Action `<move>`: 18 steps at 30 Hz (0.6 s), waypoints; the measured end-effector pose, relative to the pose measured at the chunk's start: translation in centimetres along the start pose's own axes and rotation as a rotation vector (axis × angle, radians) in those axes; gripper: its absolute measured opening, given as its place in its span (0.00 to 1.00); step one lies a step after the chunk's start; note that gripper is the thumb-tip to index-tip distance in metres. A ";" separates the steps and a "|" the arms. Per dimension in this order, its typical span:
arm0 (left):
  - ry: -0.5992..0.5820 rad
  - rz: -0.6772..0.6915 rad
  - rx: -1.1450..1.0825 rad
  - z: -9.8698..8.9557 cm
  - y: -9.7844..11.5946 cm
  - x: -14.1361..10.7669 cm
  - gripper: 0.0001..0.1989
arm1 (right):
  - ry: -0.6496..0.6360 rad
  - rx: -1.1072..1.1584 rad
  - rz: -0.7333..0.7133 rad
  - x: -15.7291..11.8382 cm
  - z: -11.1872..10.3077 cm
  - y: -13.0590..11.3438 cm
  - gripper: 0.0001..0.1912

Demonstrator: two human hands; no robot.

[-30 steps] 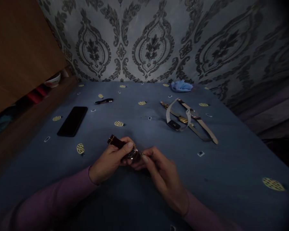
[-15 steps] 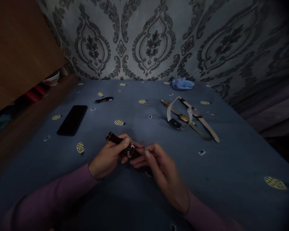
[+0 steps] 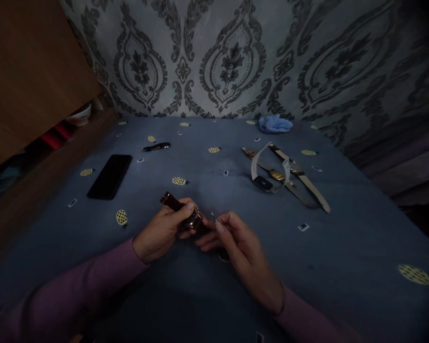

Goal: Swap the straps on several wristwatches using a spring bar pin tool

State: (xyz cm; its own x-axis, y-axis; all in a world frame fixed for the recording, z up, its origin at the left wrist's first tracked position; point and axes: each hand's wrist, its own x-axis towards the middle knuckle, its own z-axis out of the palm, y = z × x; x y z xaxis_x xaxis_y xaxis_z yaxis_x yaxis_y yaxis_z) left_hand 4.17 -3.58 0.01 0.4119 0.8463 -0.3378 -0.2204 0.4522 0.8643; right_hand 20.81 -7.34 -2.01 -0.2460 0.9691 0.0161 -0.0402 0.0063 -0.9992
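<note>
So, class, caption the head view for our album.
Left hand grips a brown-strapped watch; right hand pinches a thin pointed piece.

Glossy black phone (image 3: 110,176), matt tabletop (image 3: 157,295).

Yellow pineapples dot the blue tablecloth (image 3: 193,162); dark grey damask patterns the grey wallpaper (image 3: 182,47).

The bench (image 3: 186,162) wears a blue cover printed with yellow pineapples and small pale rectangles. Toward its left lie a black smartphone (image 3: 110,176) and, farther back, a small dark strapped wristwatch (image 3: 157,146). Toward the right, a pale fitness band (image 3: 263,183) overlaps a gold-cased wristwatch (image 3: 277,175) and another with a pale strap (image 3: 312,191), with a crumpled blue cloth (image 3: 275,124) near the wall behind them.
</note>
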 end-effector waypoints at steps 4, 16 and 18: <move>-0.049 0.031 0.020 -0.1 0.2 0.0 0.20 | 0.058 -0.334 -0.171 -0.2 -0.5 -0.4 0.12; -0.068 0.054 0.010 0.0 0.4 -0.1 0.20 | 0.066 -0.670 -0.395 -0.3 -0.7 -0.8 0.09; -0.071 0.048 0.008 0.0 0.4 -0.1 0.20 | 0.077 -0.676 -0.394 -0.3 -0.6 -0.8 0.09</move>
State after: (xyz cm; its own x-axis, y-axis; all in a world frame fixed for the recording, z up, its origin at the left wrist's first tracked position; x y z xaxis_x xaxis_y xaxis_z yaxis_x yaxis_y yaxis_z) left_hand 4.07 -3.49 0.39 0.4626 0.8447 -0.2694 -0.2338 0.4093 0.8819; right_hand 21.53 -7.45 -1.25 -0.2674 0.8783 0.3962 0.4937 0.4780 -0.7265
